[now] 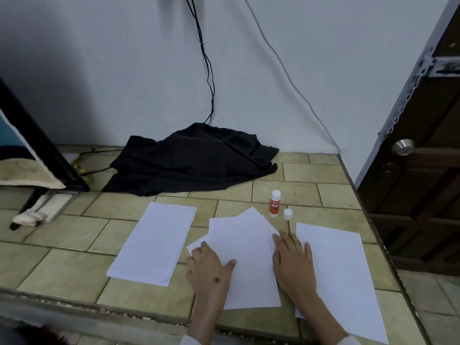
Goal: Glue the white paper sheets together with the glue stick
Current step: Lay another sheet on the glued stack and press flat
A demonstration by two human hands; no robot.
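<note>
The left hand lies flat, fingers spread, on the near left part of a fanned pile of white sheets in the middle of the tiled tabletop. The right hand lies flat and open on the pile's right edge, gripping nothing. A single sheet lies just right of it; a neat stack lies to the left. Beyond the pile stands the uncapped glue stick, its cap just beside it. A black cloth sits at the far wall.
</note>
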